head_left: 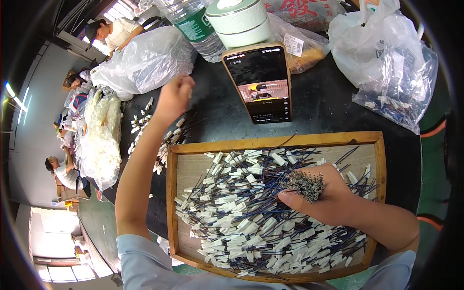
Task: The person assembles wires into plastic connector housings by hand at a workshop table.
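My right hand [326,193] is wrapped round a thick bundle of thin wires [304,186], their cut or crimped ends pointing up. It hovers over a wooden-framed tray [270,141]. Inside the tray lies a heap of white connectors [241,212] with short blue and brown wires. My left hand [176,96] is raised beyond the tray's far left corner, its fingers curled together; whether they pinch anything is hidden. Below that hand, more wired connectors [169,142] lie loose on the black table [208,116].
A phone [261,84] stands upright behind the tray, leaning by a pale green lidded container [239,24] and a large clear bottle [191,24]. Plastic bags sit left [145,63] and right [386,63]. Several people are at the left, one a person in a dark cap [116,34].
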Tool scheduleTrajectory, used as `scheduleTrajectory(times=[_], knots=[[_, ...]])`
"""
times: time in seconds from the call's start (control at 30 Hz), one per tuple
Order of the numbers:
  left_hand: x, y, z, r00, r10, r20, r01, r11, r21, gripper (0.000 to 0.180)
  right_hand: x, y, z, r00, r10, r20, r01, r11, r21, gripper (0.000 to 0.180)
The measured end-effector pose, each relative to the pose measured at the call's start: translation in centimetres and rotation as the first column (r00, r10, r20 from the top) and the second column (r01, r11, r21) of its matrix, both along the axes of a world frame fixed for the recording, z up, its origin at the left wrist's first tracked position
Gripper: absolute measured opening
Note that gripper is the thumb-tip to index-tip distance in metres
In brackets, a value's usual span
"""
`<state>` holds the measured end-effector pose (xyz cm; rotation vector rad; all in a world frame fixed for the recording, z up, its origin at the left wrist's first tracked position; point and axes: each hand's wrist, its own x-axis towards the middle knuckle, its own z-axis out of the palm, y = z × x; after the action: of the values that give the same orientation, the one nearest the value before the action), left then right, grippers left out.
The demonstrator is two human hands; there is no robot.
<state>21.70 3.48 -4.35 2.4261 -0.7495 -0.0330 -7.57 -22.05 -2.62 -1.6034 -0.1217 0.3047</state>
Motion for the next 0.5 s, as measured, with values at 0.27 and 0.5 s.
scheduleTrajectory(times=[0.27, 0.5], knots=[[-1.3, 3.8, 3.3, 0.533, -0.412, -0.739, -0.550, 0.496, -0.672, 0.016, -0.1, 0.2, -0.1, 0.999, -0.044, -0.011, 0.045, 0.998, 0.053, 0.016], [-4.1, 5.6, 4.3, 0.803, 0.096, -0.589, -0.276, 0.935, -0.224, 0.030, -0.2, 0.3, 0.0, 0.999, -0.030, -0.024, 0.031, 0.999, 0.037, 0.015]])
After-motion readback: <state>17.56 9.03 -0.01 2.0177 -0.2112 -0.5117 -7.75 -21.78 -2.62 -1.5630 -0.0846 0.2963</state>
